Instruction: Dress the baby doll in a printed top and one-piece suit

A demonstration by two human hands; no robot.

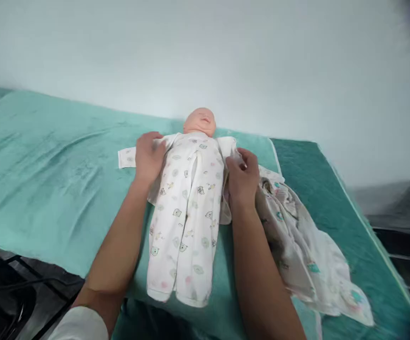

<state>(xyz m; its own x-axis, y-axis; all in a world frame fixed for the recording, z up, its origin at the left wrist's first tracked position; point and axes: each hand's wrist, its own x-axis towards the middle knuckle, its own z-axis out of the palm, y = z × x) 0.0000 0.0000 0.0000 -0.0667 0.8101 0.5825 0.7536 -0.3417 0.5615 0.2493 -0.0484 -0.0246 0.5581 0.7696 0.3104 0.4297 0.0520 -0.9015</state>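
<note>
- The doll (200, 121) lies face up mid-counter on a light green cloth (49, 156), its body and limbs hidden by printed trousers (185, 226) laid over a white top (170, 140).
- The left hand (150, 155) covers part of one sleeve, whose cuff (127, 157) shows beyond it; thumb and forefinger stand apart, the other fingers are hidden, and I cannot tell whether they grip fabric.
- The right hand (243, 175) is at the top's other side, fingers curled at the fabric's edge; whether they clamp it is unclear.
- The right forearm hides part of a rumpled printed garment (318, 264), its shape hard to read.
- Both forearms are cut off below, one at a white cuff; dark objects (3, 288) at lower left are blurred.
- The wall (205, 56) rises just beyond the doll's head.
- Widest room lies leftward; rightward, the garment crowds the forearm, with a dark green cloth (297, 156) reaching the edge.
</note>
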